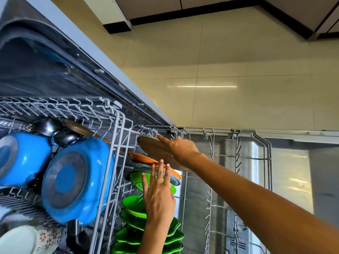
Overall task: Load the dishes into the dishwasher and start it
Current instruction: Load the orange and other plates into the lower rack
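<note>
Nearest, bright green plastic plates (134, 204) already stand in the grey wire lower rack (264, 154), with upturned blue pots (73, 180) in the basket alongside, so loading looks well along, though door and start remain. The left hand (158, 197) is spread flat, holding nothing, fingers (161, 169) touching an orange plate's (141, 157) rim. Beyond, the right hand (180, 147) grips a round brown speckled plate (156, 149), tilted over the rack's far slots.

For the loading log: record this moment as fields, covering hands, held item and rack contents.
right hand: grips brown plate, tilted at the far rack end
left hand: open, fingers against orange plate
lower rack: green plates in a row; right part bare
upper rack: two blue pots, bottoms showing
</note>
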Demonstrator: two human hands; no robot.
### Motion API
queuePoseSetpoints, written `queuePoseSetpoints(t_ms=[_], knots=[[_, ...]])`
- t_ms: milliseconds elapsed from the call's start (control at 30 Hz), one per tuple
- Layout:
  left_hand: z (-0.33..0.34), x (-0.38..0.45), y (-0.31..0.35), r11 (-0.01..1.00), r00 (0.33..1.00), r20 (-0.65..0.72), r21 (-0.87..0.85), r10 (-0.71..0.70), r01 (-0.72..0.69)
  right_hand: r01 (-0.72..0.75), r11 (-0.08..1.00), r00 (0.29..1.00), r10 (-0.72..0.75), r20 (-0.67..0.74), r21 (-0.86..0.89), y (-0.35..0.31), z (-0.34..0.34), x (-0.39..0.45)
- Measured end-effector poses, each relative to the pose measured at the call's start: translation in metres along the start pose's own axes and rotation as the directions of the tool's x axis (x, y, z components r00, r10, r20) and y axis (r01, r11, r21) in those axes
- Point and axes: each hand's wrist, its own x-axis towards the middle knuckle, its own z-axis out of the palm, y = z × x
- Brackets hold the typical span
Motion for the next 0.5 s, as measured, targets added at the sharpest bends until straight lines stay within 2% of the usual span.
queuePoseSetpoints(t_ms=[167, 333, 400, 500], knots=[[0.0, 0.0, 0.002, 1.0, 1.0, 0.02, -0.023, -0.014, 0.014, 0.008, 0.994, 0.993, 0.005, -0.12, 0.109, -0.002, 0.0, 0.013], [-0.001, 0.0, -0.002, 1.0, 1.0, 0.021, -0.01, -0.005, 0.005, 0.039, 0.979, 0.992, -0.013, -0.127, 0.202, -0.008, 0.007, 0.037], [-0.001, 0.0, -0.002, 1.0, 0.999, 0.032, -0.008, 0.003, -0.003, 0.065, 0.98, 0.992, -0.042, -0.121, 0.189, -0.004, 0.005, 0.038], [0.0, 0.004, -0.001, 1.0, 1.0, 0.031, -0.007, 0.0, 0.0, 0.078, 0.995, 0.988, -0.068, -0.136, 0.068, 0.003, 0.006, 0.025]])
